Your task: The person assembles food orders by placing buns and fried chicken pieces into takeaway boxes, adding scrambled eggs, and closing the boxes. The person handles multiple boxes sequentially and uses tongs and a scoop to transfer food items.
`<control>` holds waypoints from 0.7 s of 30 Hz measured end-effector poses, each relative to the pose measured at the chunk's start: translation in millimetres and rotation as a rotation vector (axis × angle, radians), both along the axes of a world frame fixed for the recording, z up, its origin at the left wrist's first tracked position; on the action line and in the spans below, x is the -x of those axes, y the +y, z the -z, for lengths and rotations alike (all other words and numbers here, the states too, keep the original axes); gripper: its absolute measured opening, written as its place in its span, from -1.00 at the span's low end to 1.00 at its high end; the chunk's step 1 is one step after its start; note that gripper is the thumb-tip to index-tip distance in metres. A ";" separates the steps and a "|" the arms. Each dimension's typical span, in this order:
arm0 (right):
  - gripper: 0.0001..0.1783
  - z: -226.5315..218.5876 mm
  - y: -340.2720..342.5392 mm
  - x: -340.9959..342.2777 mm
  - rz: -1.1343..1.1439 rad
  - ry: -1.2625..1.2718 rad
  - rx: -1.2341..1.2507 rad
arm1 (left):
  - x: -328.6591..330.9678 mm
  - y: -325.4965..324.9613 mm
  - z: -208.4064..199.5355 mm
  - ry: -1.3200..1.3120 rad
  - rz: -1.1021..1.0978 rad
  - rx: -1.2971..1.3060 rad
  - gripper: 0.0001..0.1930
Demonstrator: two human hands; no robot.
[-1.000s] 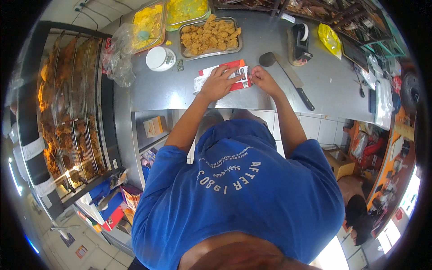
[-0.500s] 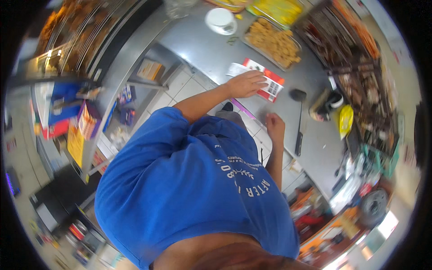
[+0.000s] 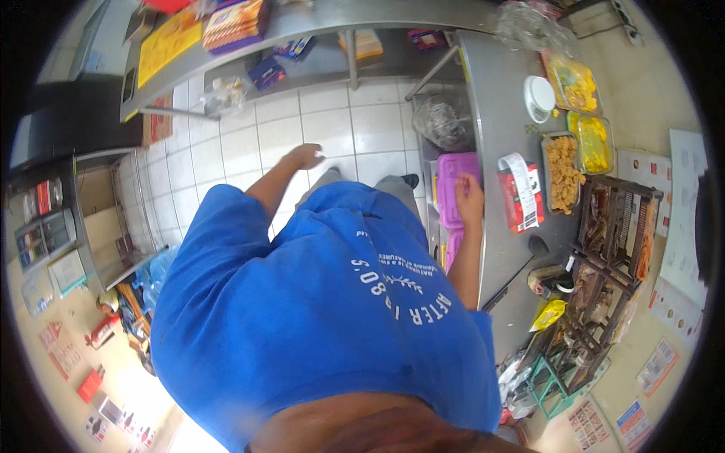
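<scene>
My left hand hangs over the tiled floor with its fingers closed. A small white bit shows at its fingertips, too small to name. My right hand is at the counter's edge, above a purple plastic case on the shelf below. Its fingers are loosely bent and apart, with nothing visible in them. Nearest to it on the steel counter lies a red and white box, with a long white paper slip across it. Further along the counter is a long-handled black spatula.
Beyond the box stand a tray of fried pieces, two trays of yellow food and a white kitchen scale. A dark rack borders the counter on the right. Another steel table crosses ahead over white floor tiles.
My body has turned left, so the counter now lies along my right side. My left hand has left the red box and swung out over the floor.
</scene>
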State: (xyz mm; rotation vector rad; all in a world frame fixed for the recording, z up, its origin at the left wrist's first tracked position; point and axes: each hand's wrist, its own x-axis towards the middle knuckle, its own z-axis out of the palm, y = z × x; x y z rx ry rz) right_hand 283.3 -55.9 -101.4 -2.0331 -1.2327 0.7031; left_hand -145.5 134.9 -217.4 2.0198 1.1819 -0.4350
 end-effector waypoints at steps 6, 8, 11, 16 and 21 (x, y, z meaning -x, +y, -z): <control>-0.70 141.8 2.8 47.2 -0.125 0.065 0.324 | 202.7 -84.9 28.8 -0.240 -0.748 0.037 -0.60; -0.63 161.9 -20.1 72.5 -0.119 0.094 0.524 | 225.7 -133.1 26.5 -0.279 -1.130 0.154 -0.64; -0.55 138.7 -34.4 125.0 -0.073 0.163 0.658 | 253.7 -202.1 44.5 -0.212 -1.314 0.269 -0.63; -0.62 162.1 -39.2 123.6 -0.183 0.019 0.516 | 229.0 -269.3 75.0 -0.085 -0.853 0.369 -0.63; -0.70 150.9 -19.1 112.2 -0.159 0.126 0.441 | 197.1 -223.2 71.8 -0.139 -0.579 0.361 -0.56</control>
